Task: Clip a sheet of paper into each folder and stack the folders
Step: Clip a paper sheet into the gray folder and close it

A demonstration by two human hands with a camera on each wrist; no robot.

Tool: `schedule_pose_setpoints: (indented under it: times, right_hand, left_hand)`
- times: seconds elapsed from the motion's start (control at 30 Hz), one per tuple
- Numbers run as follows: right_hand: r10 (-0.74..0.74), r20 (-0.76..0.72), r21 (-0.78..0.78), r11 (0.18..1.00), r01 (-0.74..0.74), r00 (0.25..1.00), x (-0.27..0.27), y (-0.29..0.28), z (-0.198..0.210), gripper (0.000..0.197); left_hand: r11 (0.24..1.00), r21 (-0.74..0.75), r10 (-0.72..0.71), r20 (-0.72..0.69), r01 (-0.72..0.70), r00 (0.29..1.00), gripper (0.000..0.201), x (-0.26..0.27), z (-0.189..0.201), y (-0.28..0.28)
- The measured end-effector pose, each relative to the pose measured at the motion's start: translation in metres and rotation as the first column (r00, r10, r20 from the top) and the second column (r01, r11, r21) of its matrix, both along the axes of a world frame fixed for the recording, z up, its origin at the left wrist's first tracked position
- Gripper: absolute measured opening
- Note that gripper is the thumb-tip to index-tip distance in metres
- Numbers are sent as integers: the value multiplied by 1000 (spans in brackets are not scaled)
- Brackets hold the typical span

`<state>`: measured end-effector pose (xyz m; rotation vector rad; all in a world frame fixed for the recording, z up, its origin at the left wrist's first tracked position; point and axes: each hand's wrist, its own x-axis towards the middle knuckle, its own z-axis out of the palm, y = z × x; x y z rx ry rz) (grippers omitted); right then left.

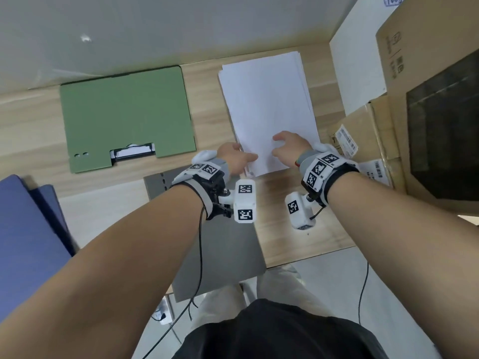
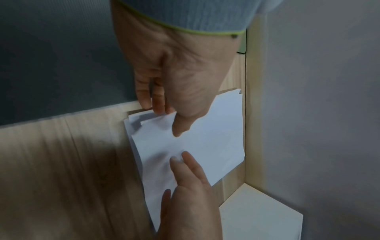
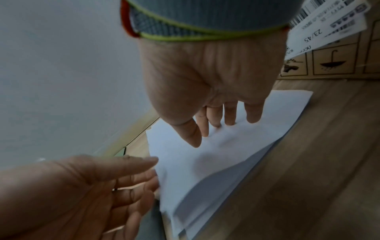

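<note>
We see a loose stack of white paper (image 1: 267, 107) lying on the light wood desk (image 1: 33, 117), right of centre, its long side running away from us. The sheets are plain, unprinted and slightly fanned, so several edges show at the near left corner and along the far right side.

The left hand (image 1: 234, 158) is at the stack's near left corner. From the left wrist view the thumb lies on top of the top sheet and the fingers (image 2: 158, 104) curl at the edge below it, so it pinches the corner of the upper sheets; how many sheets we cannot tell, as the view is blurred. From the right wrist view the top sheets are lifted off the rest along the near edge.

The right hand (image 1: 289, 146) is on top of the stack near its near edge, fingers (image 3: 230, 115) spread and fairly straight, tips pressing down on the top sheet, gripping nothing.

A green folder (image 1: 127, 115) lies closed and flat on the desk left of the paper, apart from it, with white paper under its metal clip (image 1: 132, 151) in the notch of the near edge. A grey folder (image 1: 217, 242) lies under our forearms at the desk's near edge, just beside the stack's near corner. A blue folder (image 1: 26, 229) sits at far left. Cardboard boxes (image 1: 414, 99) with shipping labels stand at right, near the paper.
</note>
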<state>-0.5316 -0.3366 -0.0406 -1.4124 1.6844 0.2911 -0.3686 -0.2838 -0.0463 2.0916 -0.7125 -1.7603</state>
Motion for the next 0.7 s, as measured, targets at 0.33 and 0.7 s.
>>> schedule_pose_setpoints:
  times: [0.33, 0.7]
  right_hand:
    - [65, 2, -20, 998, -65, 998, -4, -5, -3, 50]
    - [18, 82, -26, 1000, -16, 996, -12, -8, -5, 43]
  left_hand:
    - [998, -55, -1, 169, 10, 986, 33, -7, -7, -15]
    - [979, 4, -189, 392, 203, 900, 30, 0, 8, -20]
